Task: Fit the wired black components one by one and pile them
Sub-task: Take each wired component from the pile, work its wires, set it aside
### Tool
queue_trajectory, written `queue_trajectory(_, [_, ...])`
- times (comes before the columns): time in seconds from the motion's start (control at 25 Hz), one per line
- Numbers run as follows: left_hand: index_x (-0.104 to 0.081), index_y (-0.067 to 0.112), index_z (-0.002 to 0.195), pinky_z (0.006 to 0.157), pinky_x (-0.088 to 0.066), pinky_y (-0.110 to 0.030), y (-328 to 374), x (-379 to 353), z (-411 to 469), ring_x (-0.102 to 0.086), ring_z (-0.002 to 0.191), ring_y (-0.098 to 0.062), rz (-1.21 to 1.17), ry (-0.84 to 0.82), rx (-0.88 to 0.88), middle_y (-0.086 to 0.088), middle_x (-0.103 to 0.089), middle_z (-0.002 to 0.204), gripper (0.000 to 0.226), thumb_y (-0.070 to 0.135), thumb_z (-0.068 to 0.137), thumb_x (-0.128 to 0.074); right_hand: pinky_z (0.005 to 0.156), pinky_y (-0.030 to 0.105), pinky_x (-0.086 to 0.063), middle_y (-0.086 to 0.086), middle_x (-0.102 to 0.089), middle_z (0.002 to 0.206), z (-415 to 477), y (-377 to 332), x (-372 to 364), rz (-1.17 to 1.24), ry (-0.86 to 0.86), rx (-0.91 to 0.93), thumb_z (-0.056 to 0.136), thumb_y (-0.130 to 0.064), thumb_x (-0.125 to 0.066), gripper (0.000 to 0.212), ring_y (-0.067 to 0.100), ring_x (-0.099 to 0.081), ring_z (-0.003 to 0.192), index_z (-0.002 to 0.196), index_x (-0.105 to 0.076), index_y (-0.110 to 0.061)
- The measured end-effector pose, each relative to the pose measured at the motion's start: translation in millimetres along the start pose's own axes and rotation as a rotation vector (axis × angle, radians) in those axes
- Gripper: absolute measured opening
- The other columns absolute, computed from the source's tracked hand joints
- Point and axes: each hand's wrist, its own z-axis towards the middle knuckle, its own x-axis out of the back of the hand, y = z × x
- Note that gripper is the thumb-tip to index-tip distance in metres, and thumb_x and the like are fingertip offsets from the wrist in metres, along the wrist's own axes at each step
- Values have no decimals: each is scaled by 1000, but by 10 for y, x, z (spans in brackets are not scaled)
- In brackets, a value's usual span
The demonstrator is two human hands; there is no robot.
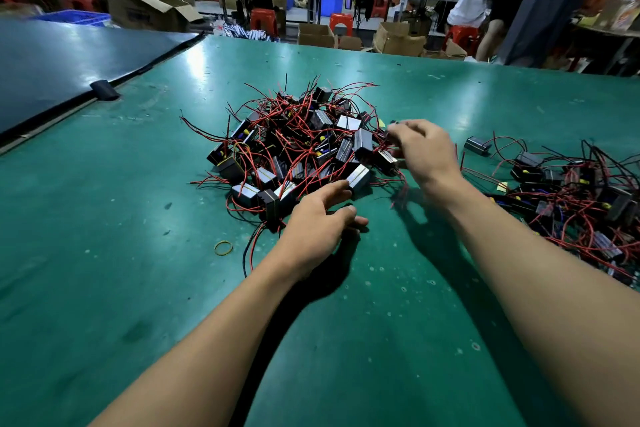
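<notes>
Head cam view, looking down at a green table [138, 288] with 2 bare forearms reaching fwd.

Centre: 1 central pile [298, 146] of small black box components, each w/ thin red and black wires. Approx 25+ boxes show; the tangle hides the exact count. Several boxes have a yellow band round them.

Right side: 1 second pile [575, 194] of the same wired components, flatter and more spread, cut off by the frame edge. Between the 2 piles, nearer the second, sits 1 lone component [477, 145], apart from both.

Left hand [318, 222]: palm down, fingers relaxed and slightly spread, holding nothing. Its fingertips are at the near edge of the central pile, just beside a banded box [358, 178].

Right hand [426, 149]: motion-blurred, fingers curled at the right edge of the central pile, against 1 black component [385, 159]. Can't tell whether it is actually pinched.

Also on the table: 1 yellow rubber band [223, 247], lying loose near the left forearm, and 1 strip of black tape [104, 89] at the edge of 1 dark sheet [69, 59] at far left.

Bkgd: blurred workshop, cardboard boxes, several red stools, 2 persons standing at far right.
</notes>
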Motion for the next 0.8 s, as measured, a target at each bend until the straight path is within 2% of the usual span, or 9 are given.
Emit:
queue_trajectory(0.12, [-50, -1, 134, 80, -57, -45, -15, 24, 5, -70, 79, -28, -70, -1, 8, -21, -61, 121, 37, -4, 97, -49, 73, 39, -54, -4, -67, 76, -57, -294, 45, 301, 41, -32, 72, -40, -68, 24, 18, -63, 73, 83, -68, -19])
queue_trajectory(0.24, [-57, -4, 121, 64, -57, -32, -12, 35, 15, -66, 66, -25, -128, 8, 18, -25, -66, 103, 24, 7, 101, -47, 72, 28, -50, -6, -71, 86, -278, -407, 122, 449, -58, 95, 77, -37, -71, 23, 12, -65, 82, 94, -68, -21])
queue_trajectory(0.32, [-61, -2, 111, 56, -54, -26, 18, 27, 32, -66, 61, -23, -215, 13, 50, -22, -69, 93, 30, 21, 104, -43, 74, 25, -51, -7, -73, 93, -508, -353, 156, 389, -225, 207, 82, -25, -75, 20, 7, -66, 86, 100, -69, -22])
queue_trajectory(0.4, [-63, 3, 104, 53, -53, -26, 44, 51, 43, -66, 58, -22, -325, 0, 115, -17, -71, 85, 42, 37, 103, -39, 78, 21, -53, -8, -74, 95, -721, -189, 181, 171, -419, 294, 81, -15, -81, 25, 4, -66, 88, 103, -69, -21])
queue_trajectory(0.48, [-65, 2, 106, 59, -53, -28, 32, 106, 47, -65, 67, -23, -365, -27, 168, -16, -70, 91, 45, 42, 100, -45, 83, 18, -50, -12, -74, 98, -867, -24, 191, -106, -546, 314, 75, -24, -86, 31, 2, -66, 90, 102, -70, -25])
queue_trajectory(0.56, [-64, -2, 114, 65, -55, -32, 10, 146, 45, -66, 75, -25, -347, -49, 180, -16, -70, 97, 40, 33, 95, -57, 76, 14, -52, -10, -76, 97, -897, 40, 209, -44, -617, 205, 74, -45, -84, 32, 0, -68, 85, 96, -75, -24])
queue_trajectory(0.64, [-63, -3, 112, 70, -59, -34, 11, 151, 43, -69, 71, -26, -403, -32, 177, -17, -73, 94, 32, 19, 90, -65, 62, 13, -52, -1, -77, 93, -780, 101, 165, 179, -495, 44, 84, -55, -69, 40, 8, -70, 78, 89, -76, -16])
queue_trajectory(0.68, [-64, -2, 109, 75, -59, -35, 15, 142, 38, -70, 73, -26, -445, -17, 186, -19, -73, 96, 29, 15, 86, -67, 60, 14, -50, 1, -76, 91, -684, 145, 121, 174, -371, 9, 90, -53, -64, 39, 11, -70, 76, 85, -75, -16])
queue_trajectory(0.8, [-65, -4, 109, 79, -56, -38, 12, 118, 18, -66, 92, -34, -471, -4, 190, -29, -67, 111, 24, 3, 86, -66, 75, 29, -53, 0, -71, 91, -432, 299, -45, -217, -186, 21, 86, -36, -76, 19, 15, -65, 82, 92, -70, -20])
